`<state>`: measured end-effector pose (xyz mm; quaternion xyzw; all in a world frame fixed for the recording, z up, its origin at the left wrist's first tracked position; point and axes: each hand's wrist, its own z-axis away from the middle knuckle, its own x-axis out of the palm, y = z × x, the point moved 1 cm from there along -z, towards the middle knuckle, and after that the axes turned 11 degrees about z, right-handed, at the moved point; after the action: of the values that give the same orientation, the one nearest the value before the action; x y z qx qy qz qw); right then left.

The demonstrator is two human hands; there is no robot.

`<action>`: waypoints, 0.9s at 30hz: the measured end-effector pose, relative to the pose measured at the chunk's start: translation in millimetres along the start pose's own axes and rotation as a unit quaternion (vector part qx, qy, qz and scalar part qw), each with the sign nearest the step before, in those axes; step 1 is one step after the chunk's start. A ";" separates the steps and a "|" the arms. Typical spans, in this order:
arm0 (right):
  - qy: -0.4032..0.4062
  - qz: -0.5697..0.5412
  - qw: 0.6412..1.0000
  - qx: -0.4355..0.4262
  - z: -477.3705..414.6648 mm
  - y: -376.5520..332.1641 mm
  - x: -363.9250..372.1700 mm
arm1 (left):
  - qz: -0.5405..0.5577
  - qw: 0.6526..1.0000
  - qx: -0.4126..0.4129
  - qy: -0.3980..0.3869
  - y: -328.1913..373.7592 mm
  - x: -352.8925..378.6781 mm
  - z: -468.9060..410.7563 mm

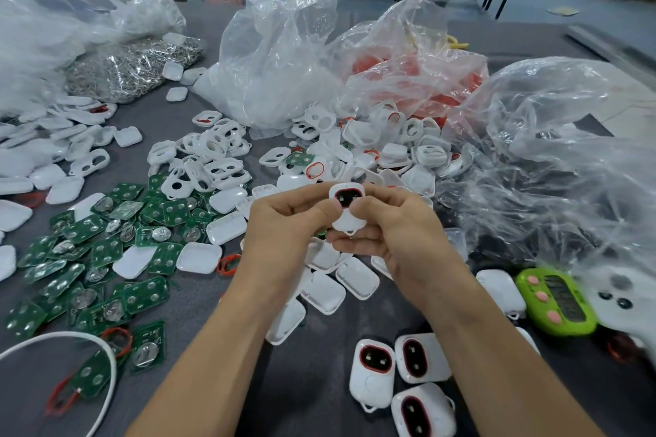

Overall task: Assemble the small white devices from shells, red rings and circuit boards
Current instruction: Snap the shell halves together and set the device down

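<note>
Bulging clear bag point(426, 28) holds red rings point(372, 64); hands point(287, 223) point(397, 234) pinch white device point(347, 204).

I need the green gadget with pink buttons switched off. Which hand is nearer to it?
Right. The right hand is left of the green gadget and farther up the table. The left hand is farther left again. Both grip the white device.
</note>
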<state>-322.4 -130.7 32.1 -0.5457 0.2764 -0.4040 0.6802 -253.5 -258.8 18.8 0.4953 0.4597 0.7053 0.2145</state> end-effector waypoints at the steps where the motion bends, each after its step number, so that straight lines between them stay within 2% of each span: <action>1: 0.007 0.000 1.000 -0.003 0.0 -0.1 -0.1 | -0.001 1.000 0.004 -0.003 -0.6 -0.6 -0.2; 4: 0.034 -0.005 0.999 -0.021 -0.7 1.8 -0.3 | -0.016 1.000 0.021 -0.010 -2.5 -0.3 -0.8; 9: -0.056 -0.011 0.998 -0.017 -1.5 7.3 -0.4 | -0.023 0.999 0.034 0.015 -3.0 0.3 -0.3; 14: -0.088 0.016 0.995 -0.041 -1.8 11.7 1.3 | -0.024 0.997 0.049 0.051 -3.5 -1.2 -1.4; 20: -0.040 0.013 0.999 -0.018 -1.5 10.4 1.1 | -0.039 0.999 0.008 0.016 -3.9 -0.6 -4.4; 23: 0.001 0.049 0.999 -0.015 1.1 5.1 2.1 | -0.037 0.999 0.009 -0.008 -2.1 2.1 -3.3; 27: -0.035 0.100 0.994 -0.018 13.9 -12.4 -2.4 | -0.028 0.997 0.056 0.051 0.9 -1.5 -2.8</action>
<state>-315.3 -122.4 47.4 -0.5413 0.3132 -0.3093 0.7164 -255.3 -261.6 18.6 0.4569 0.5225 0.6964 0.1822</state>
